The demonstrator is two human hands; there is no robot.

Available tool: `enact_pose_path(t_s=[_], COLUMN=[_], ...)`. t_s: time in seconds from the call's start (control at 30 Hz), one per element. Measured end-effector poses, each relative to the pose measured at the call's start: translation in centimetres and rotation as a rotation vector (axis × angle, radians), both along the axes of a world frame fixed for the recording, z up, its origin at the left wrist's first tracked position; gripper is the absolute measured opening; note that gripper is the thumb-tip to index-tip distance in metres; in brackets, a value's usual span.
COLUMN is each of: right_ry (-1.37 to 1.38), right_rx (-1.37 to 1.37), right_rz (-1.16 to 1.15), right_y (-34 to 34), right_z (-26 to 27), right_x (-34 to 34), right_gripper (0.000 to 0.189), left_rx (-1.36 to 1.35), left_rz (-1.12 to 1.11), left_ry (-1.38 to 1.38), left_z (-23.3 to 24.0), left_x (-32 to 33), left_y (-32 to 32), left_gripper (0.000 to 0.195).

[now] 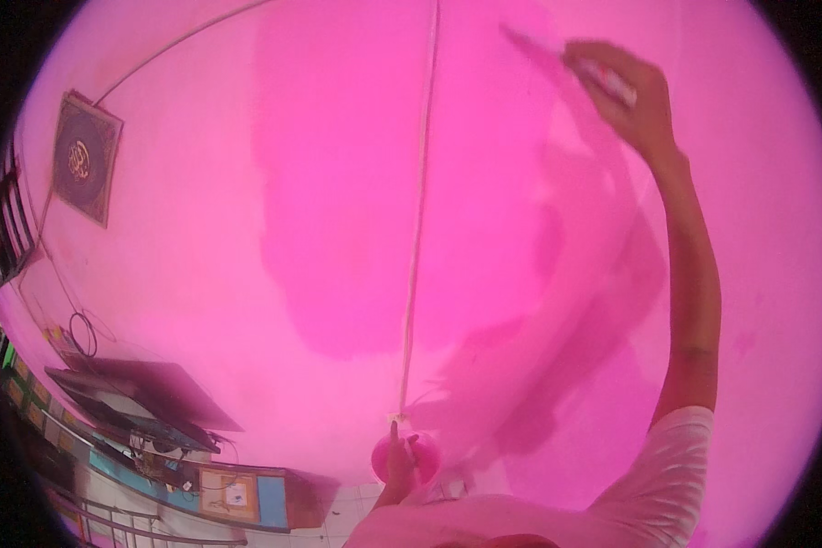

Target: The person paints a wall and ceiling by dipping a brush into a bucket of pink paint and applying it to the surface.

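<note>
My right hand (623, 96) is raised at the upper right, closed around the handle of a paintbrush (589, 72). The brush's blurred tip points left, at or near the pink wall (507, 137); whether it touches, I cannot tell. A darker pink painted patch (342, 171) covers the middle of the wall. Low in the centre, my left hand (401, 462) grips the rim of a round container (381, 459), pink inside. A slim stick or handle lies by its fingers. A cable conduit (418, 233) runs down the wall to a small socket or switch box (396, 417) just above the container.
A framed calligraphy picture (82, 161) hangs at the left, with cables nearby. Lower left, a flat television (130, 411) stands by a long cabinet (240, 493) with loose wires. A metal railing (144, 527) is at the bottom left, beside a tiled floor (342, 514).
</note>
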State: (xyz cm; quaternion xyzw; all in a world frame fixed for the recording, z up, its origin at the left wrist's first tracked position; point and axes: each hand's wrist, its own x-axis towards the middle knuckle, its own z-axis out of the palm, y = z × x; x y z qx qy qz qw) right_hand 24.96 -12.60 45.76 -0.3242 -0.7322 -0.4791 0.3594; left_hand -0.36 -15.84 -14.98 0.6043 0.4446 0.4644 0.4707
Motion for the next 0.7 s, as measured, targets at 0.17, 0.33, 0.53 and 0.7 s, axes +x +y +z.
enact_pose_path(t_s=[0.17, 0.33, 0.53, 0.7], right_ry=[-0.027, -0.072, 0.228, 0.217], right_rx=[0.051, -0.384, -0.699, -0.370], right_rz=[-0.009, -0.142, -0.044, 0.107], right_y=[3.9, 0.7, -0.6, 0.8], right_z=[-1.6, -15.8, -11.2, -8.3], right_x=[0.3, 1.1, 1.8, 2.1], right_gripper=[0.024, 0.020, 0.010, 0.015], left_rx=[-0.005, -0.226, -0.513, -0.307], left_rz=[0.008, -0.067, -0.025, -0.048], left_ry=[0.240, -0.258, -0.551, -0.031], left_z=[0.9, 0.8, 2.9, 1.8], left_x=[-1.4, -0.5, -0.1, -0.3], left_y=[-0.8, -1.0, -1.1, -0.9], left_gripper=[0.043, 0.059, 0.056, 0.058])
